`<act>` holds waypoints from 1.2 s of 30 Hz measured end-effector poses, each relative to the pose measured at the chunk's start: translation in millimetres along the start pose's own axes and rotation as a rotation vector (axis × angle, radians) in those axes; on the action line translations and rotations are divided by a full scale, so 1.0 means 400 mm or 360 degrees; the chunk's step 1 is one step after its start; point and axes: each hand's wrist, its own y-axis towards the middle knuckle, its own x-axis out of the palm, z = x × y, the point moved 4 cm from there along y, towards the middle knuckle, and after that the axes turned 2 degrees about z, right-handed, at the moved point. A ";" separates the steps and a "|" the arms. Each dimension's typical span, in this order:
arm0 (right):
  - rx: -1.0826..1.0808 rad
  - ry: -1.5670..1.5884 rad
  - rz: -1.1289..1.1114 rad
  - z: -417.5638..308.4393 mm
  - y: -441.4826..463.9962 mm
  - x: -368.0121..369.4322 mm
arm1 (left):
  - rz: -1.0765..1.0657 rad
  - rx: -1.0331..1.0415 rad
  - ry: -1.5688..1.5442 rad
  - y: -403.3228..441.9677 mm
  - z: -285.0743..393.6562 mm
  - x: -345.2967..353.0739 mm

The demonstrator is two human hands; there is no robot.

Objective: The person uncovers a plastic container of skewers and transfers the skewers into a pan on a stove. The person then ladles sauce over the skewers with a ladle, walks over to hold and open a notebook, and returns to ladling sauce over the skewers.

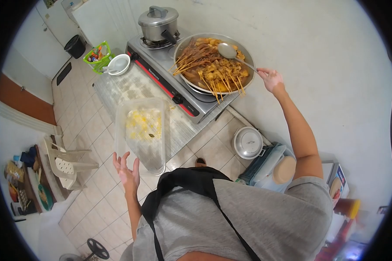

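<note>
My right hand (pixel 272 80) is closed on the handle of a metal ladle (pixel 227 51), whose bowl rests over the food in a wide pan (pixel 252 57). Skewered meat (pixel 223 75) in brown sauce fills much of the pan, with the sticks pointing over its near rim. The pan sits on the right burner of a two-burner gas stove (pixel 161 82). My left hand (pixel 127 174) is open, fingers spread, holding nothing, beside the near left corner of a clear plastic container (pixel 162 150) with yellow residue in its bottom.
A lidded pot (pixel 159 27) stands on the far burner. On the table's left end are a white bowl (pixel 120 65) and a green basket (pixel 94 58). A lidded metal pot (pixel 248 142) and plastic bins (pixel 265 167) stand low at the right. A plastic chair (pixel 67 167) is at the left.
</note>
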 end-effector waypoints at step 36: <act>-0.0061 -0.0093 -0.0105 -0.146 0.012 -0.086 | -0.0086 -0.0080 -0.0036 0.002 0.033 0.034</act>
